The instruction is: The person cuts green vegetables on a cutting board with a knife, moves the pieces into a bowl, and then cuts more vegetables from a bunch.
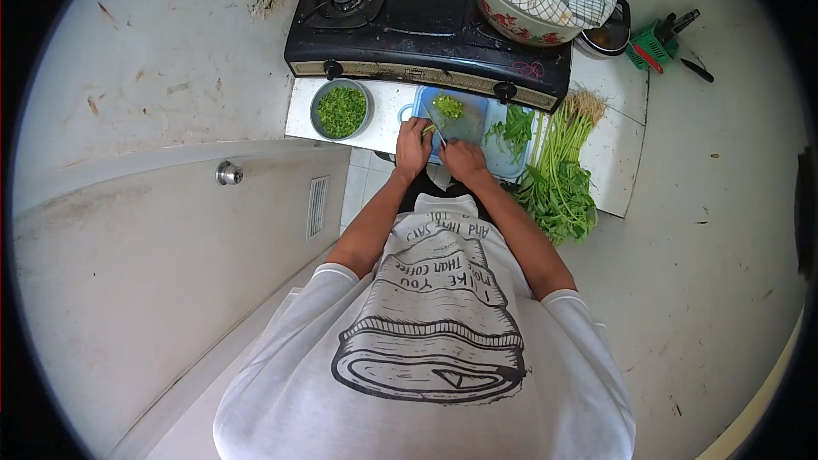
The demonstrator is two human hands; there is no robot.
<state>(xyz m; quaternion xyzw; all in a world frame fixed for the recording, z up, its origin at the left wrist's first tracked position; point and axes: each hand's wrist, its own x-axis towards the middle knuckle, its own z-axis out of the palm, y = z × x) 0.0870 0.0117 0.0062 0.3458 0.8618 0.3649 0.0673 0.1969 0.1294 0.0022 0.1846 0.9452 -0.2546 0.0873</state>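
Observation:
My right hand [463,160] is closed around a knife [436,130], whose thin blade points up and left over the blue cutting board [475,109]. Beside it, the closed fingers of my left hand [412,150] hold some green stems [429,129] at the board's left edge, close to the blade. A small heap of chopped green stems [447,106] lies on the board just beyond the blade. Leafy greens [515,129] rest at the right, on a light-blue tray or lid [509,168]. A grey bowl [367,122] of finely chopped greens [342,112] stands to the left.
A large bunch of leafy stems with roots [562,162] hangs over the counter's front edge at right. Behind the board is a black two-burner stove [409,13], bearing a cloth-covered pot [520,27]. A green basket [654,44] with utensils and a dark pan [607,38] are farther right.

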